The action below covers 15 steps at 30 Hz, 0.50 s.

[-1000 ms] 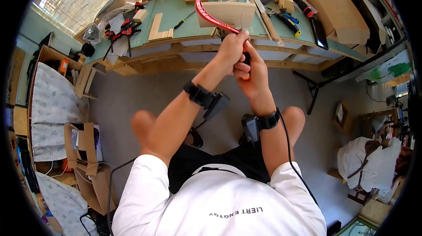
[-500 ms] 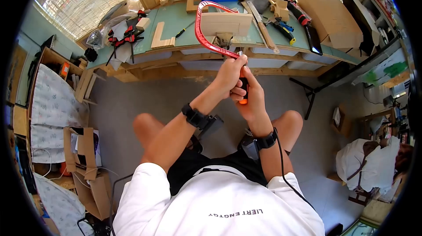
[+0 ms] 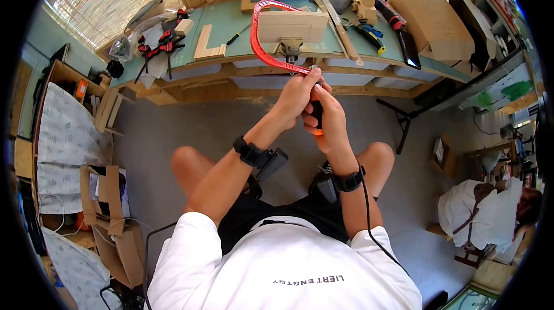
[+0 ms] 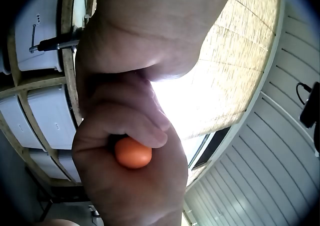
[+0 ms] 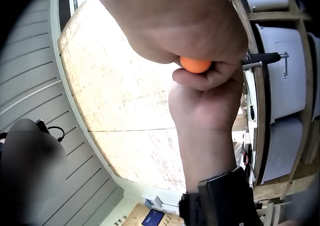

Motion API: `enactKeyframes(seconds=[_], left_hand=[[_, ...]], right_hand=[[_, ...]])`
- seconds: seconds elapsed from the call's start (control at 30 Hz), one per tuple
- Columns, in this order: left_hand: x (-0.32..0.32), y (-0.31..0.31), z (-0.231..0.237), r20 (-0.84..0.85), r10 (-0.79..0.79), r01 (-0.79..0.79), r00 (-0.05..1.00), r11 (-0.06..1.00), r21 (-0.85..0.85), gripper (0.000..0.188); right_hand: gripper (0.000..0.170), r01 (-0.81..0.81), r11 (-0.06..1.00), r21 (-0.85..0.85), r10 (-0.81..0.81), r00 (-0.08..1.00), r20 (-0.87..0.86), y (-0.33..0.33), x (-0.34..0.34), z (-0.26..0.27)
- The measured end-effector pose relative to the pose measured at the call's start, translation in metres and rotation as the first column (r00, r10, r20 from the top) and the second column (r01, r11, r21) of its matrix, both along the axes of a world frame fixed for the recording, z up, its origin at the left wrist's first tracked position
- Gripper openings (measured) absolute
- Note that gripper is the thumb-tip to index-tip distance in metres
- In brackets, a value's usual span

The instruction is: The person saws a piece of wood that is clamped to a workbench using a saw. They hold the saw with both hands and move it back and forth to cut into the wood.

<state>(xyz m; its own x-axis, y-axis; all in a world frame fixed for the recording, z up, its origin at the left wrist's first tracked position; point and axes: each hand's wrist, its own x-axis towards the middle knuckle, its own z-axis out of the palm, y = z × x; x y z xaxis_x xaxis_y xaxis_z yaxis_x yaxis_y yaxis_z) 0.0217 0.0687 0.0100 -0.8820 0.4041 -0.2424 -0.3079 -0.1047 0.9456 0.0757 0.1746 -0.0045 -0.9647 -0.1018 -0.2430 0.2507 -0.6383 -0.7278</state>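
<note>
A coping saw with a red bow frame (image 3: 254, 36) and a black handle (image 3: 317, 115) is held in both hands in the head view. My left hand (image 3: 295, 97) grips the top of the handle, close to the frame. Just below, my right hand (image 3: 330, 118) wraps round the handle. Its orange end (image 4: 133, 152) pokes out of the right fist in the left wrist view. Behind the bow stands a pale wooden board (image 3: 311, 26), upright in a vise (image 3: 291, 48) at the bench's front edge. The saw's blade is hard to make out.
On the green bench (image 3: 231, 21) lie an L-shaped wood piece (image 3: 206, 44), a screwdriver (image 3: 234, 38), red-and-black clamps (image 3: 164, 44) and a long handsaw (image 3: 340, 30). A phone (image 3: 409, 50) and a cardboard box (image 3: 430, 21) are on the right. White bins sit under the benchtop.
Both hands have drawn the saw back from the board toward the body, uncovering the vise. Over the last half second the saw shifts only slightly left. The grip stays the same.
</note>
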Motion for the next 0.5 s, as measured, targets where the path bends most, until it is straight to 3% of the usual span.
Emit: enactKeyframes(seconds=[0.2, 0.23, 0.3, 0.5], left_hand=[[-0.018, 0.013, -0.01, -0.074, 0.108, -0.098, 0.991, 0.988, 0.121, 0.037], [-0.03, 0.016, -0.009, -0.056, 0.137, -0.127, 0.989, 0.979, 0.162, 0.035], [-0.043, 0.013, 0.003, 0.073, 0.078, -0.087, 0.994, 0.989, 0.124, 0.034], [-0.022, 0.016, -0.026, -0.04, 0.178, -0.167, 0.983, 0.968, 0.188, 0.032]], right_hand=[[0.016, 0.09, 0.995, -0.038, -0.087, 0.993, 0.075, -0.001, -0.02, 0.009], [0.016, 0.089, 0.995, -0.038, -0.085, 0.992, 0.095, 0.0, -0.03, 0.006], [0.014, 0.029, 0.986, -0.162, -0.035, 0.999, -0.035, 0.001, -0.054, 0.007], [0.013, 0.217, 0.976, -0.021, -0.212, 0.966, 0.151, -0.016, -0.018, 0.019]])
